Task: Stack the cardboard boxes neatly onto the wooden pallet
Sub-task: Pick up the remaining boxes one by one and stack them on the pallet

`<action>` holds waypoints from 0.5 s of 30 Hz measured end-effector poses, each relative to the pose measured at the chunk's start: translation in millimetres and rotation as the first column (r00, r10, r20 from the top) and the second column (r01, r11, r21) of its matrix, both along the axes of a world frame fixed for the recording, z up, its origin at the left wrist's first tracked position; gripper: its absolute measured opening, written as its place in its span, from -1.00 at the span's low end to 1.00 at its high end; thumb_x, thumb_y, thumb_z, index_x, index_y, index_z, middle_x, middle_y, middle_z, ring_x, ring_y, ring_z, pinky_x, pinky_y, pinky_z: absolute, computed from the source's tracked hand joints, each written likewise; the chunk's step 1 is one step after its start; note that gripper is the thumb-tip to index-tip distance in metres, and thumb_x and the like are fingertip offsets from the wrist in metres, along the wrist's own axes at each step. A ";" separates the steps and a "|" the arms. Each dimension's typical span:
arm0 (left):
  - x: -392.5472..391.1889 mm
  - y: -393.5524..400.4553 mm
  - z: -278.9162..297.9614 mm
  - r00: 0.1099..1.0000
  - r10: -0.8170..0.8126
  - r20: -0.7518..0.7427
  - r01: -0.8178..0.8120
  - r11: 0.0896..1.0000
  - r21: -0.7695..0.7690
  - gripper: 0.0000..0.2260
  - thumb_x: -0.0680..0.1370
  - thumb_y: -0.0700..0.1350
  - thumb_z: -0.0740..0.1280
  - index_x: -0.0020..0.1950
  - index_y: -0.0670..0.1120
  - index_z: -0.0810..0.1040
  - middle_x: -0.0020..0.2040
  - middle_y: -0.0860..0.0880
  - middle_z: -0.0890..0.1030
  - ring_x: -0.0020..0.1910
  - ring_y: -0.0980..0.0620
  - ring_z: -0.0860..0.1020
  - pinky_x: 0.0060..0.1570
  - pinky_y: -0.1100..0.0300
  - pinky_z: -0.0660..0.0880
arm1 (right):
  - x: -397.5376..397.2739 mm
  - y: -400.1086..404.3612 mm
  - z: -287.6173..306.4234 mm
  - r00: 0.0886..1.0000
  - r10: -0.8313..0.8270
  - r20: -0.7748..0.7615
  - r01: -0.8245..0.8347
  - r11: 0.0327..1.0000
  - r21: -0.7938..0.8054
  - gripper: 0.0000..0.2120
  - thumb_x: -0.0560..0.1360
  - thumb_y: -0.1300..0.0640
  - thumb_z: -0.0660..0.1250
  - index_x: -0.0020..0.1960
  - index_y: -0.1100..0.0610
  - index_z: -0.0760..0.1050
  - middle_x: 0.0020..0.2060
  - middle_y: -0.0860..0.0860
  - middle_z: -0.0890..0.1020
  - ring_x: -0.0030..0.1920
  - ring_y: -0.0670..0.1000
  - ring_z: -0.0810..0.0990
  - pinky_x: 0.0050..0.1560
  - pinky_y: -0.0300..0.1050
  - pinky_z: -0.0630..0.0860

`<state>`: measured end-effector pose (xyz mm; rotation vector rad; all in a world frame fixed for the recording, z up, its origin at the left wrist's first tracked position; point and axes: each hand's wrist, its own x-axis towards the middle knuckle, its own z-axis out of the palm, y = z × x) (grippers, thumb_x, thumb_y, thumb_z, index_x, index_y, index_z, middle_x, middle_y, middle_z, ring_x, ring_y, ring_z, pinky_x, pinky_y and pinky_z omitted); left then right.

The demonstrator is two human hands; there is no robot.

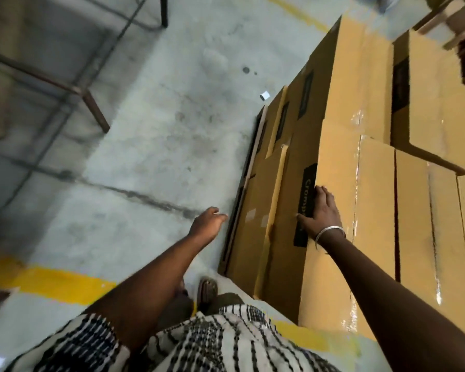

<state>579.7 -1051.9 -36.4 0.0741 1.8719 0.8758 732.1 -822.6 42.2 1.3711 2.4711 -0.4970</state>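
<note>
Right hand [323,210]: fingers straight and held together, laid flat on the top face of the near cardboard box [333,237] at its left edge; the thumb hooks over that edge onto the black printed label [305,205] on the box's side. The palm presses the cardboard; nothing is gripped. A metal bangle [329,233] circles the wrist, and the bare forearm runs back along the box top toward the viewer.

Left hand [208,224]: fingers loosely extended and slightly spread, pointing toward the lower boxes [253,210]; it holds nothing and hangs in the air just short of the stack, over the concrete floor [145,130]. The arm reaches forward from a striped black-and-white sleeve [86,342].

Stack: the cardboard boxes stand in close rows to the right of the hands, tops taped and glossy. A higher box [440,108] sits beyond the near box, its edge overhanging the row beneath. A dark strip [242,194] runs along the foot of the stack, beside the lower boxes; whether it is the wooden pallet cannot be told.

Open room: left of the stack the floor lies bare, crossed by a yellow painted line [51,280] near the person's feet. A metal frame [91,103] stands well apart from the stack, far left. One sandalled foot [207,288] stands close to the stack's near corner.
</note>
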 end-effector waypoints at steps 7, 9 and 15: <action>-50.0 -8.5 61.7 0.996 -0.048 -0.069 0.049 0.999 0.019 -0.59 0.56 0.00 0.35 0.39 -0.08 0.48 0.39 -0.08 0.50 0.36 -0.08 0.44 0.21 0.22 0.34 | -28.9 -11.1 21.7 0.983 -0.182 0.005 0.180 0.971 -0.158 -0.11 0.49 -0.09 0.43 0.61 0.11 -0.01 0.60 0.07 0.02 0.58 0.16 0.03 0.52 0.17 0.19; -67.1 -2.3 76.2 0.992 -0.073 -0.104 0.078 0.996 0.044 -0.60 0.57 0.00 0.34 0.38 -0.07 0.49 0.38 -0.07 0.50 0.35 -0.06 0.45 0.14 0.25 0.31 | -41.3 -16.1 26.5 0.970 -0.239 -0.050 0.230 0.964 -0.134 -0.22 0.50 -0.07 0.41 0.58 0.11 0.13 0.57 0.12 0.16 0.53 0.19 0.20 0.47 0.16 0.30; -127.5 48.6 97.6 0.970 -0.175 -0.169 0.190 0.979 0.079 -0.61 0.59 -0.01 0.31 0.40 -0.06 0.45 0.36 -0.06 0.51 0.34 -0.06 0.44 0.18 0.20 0.32 | -91.8 -22.9 31.0 0.977 -0.091 -0.191 0.080 0.995 -0.067 -0.49 0.54 -0.07 0.35 0.42 0.10 0.43 0.51 0.11 0.30 0.53 0.13 0.23 0.45 0.02 0.27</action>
